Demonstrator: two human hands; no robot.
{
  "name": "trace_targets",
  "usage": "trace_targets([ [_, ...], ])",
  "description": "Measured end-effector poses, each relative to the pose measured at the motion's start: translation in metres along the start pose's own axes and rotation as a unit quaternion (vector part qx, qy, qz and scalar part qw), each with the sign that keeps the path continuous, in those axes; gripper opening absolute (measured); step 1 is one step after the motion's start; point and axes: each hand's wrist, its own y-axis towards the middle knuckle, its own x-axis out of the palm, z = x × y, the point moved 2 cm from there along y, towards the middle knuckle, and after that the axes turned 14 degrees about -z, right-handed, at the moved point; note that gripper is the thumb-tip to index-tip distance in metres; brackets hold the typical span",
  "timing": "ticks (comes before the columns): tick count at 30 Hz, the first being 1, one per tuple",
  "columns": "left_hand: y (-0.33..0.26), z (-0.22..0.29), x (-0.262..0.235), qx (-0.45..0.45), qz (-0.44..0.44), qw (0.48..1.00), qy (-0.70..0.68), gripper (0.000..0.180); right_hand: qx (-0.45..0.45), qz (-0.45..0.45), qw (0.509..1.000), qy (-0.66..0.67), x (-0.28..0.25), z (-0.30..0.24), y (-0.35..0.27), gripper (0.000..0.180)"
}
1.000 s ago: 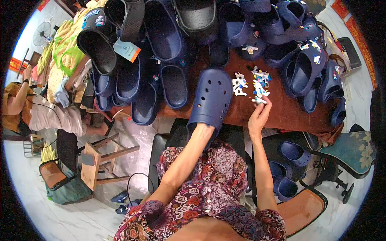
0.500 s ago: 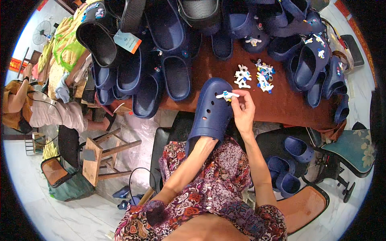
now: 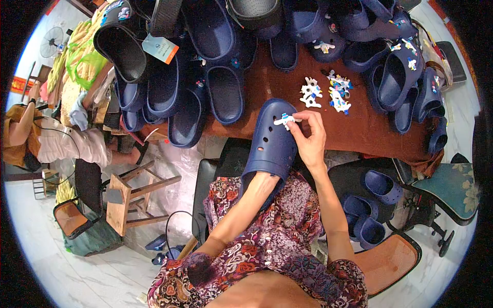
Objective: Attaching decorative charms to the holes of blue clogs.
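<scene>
A navy blue clog (image 3: 270, 143) with round holes stands tilted toward me at the near edge of the brown table (image 3: 359, 131). My left hand (image 3: 263, 184) is pushed inside the clog from its heel end, mostly hidden. My right hand (image 3: 309, 138) pinches a small white and blue charm (image 3: 284, 121) against the top of the clog, by the holes. A small pile of similar white and blue charms (image 3: 327, 92) lies on the table just beyond.
Many more navy clogs (image 3: 205, 87) cover the far and right parts of the table; some carry charms. More clogs (image 3: 367, 205) lie in a bin under the table at right. A wooden stool (image 3: 128, 197) stands left. Another person (image 3: 56, 138) sits at far left.
My right hand left the pile of charms with one charm and brought it down onto the top of the clog. The clog has been drawn nearer to me.
</scene>
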Motion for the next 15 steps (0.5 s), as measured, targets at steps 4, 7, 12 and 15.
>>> trace_targets([
  [4, -0.013, -0.002, -0.002, -0.001, 0.004, 1.0, -0.003, 0.037, 0.04, -0.036, 0.996, 0.078, -0.008, 0.009, 0.005, 0.023],
  [7, -0.016, -0.001, -0.002, -0.005, 0.005, 1.0, -0.005, 0.037, 0.105, -0.1, 0.966, 0.214, -0.011, 0.024, 0.007, 0.039],
  [12, -0.025, 0.007, -0.009, -0.011, 0.009, 1.0, -0.009, 0.037, 0.131, -0.178, 0.921, 0.32, -0.018, 0.017, 0.009, 0.056],
  [15, -0.028, 0.009, -0.009, -0.016, 0.009, 1.0, -0.011, 0.037, 0.11, -0.204, 0.917, 0.325, -0.019, 0.018, 0.008, 0.06],
])
